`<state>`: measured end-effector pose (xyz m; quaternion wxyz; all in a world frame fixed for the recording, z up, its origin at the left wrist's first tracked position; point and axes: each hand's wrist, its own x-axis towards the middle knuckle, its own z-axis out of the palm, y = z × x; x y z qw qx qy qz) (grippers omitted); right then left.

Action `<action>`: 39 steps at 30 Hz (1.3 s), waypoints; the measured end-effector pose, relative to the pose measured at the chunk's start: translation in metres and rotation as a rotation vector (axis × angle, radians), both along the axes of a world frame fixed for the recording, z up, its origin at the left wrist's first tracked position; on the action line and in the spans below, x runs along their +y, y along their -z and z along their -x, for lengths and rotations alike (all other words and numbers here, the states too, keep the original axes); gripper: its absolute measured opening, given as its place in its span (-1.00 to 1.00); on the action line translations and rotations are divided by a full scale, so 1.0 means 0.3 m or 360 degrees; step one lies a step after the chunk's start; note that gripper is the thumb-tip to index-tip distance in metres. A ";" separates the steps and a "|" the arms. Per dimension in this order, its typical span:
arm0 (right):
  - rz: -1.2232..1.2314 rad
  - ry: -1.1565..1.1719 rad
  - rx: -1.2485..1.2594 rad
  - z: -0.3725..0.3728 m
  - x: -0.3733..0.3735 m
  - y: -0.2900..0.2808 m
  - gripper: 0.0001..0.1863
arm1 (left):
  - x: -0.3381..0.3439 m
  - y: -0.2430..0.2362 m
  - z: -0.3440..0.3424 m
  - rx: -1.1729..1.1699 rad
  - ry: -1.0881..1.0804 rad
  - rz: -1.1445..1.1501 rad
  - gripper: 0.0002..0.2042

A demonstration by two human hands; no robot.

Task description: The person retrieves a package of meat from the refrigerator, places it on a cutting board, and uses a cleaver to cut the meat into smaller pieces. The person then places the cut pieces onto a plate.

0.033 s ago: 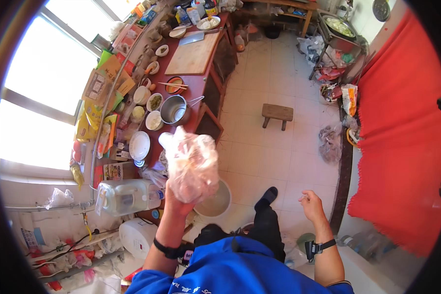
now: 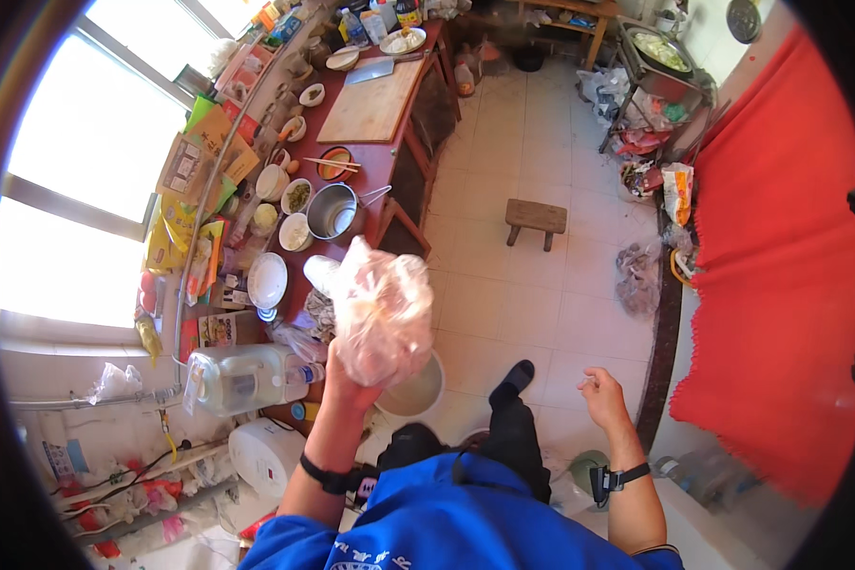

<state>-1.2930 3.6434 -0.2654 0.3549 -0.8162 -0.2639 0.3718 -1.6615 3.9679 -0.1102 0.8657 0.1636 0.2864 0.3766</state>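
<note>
pinkish plastic bag [image 2: 384, 315] shifted slightly toward two o'clock, held in left hand [image 2: 354, 386]; right hand [image 2: 605, 397] hung half-open at bag's four o'clock, metal pot [image 2: 332, 211] at eleven.

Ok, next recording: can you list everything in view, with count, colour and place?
bag: one, clear and pinkish, raised at centre
table: one, dark red, left of centre
cutting board: one, pale wood, on the table
cleaver: one, grey blade, cutting board's far end
pot: one, silver, on the table
chopsticks: two, pale, across an orange bowl
bucket: one, pale, partly behind bag
stool: one, brown, right of table
curtain: one, red, right side
wok: one, dark, upper right
jug: one, clear, lower left
packages: many, mixed colours, left side
wristbands: two, black, one per wrist
left hand: one, bare, holding bag
right hand: one, bare, nothing visible held
</note>
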 end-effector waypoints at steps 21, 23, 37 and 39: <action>0.0866 -0.0085 -0.0231 -0.712 0.405 -0.227 -0.64 | 1.002 0.201 -0.937 0.0573 -0.0278 0.0058 -0.47; 0.0885 -0.0083 -0.0151 -0.739 0.506 -0.238 -0.63 | 1.119 0.193 -0.970 0.0526 -0.0262 0.0062 -0.43; 0.0834 -0.0555 -0.0213 -1.211 1.180 -0.241 -0.57 | 1.427 0.217 -1.239 0.0265 -0.0317 0.0094 -0.30; 0.0769 -0.0557 -0.0207 -1.296 1.291 -0.227 -0.57 | 1.468 0.200 -1.263 0.0364 -0.0353 0.0089 -0.20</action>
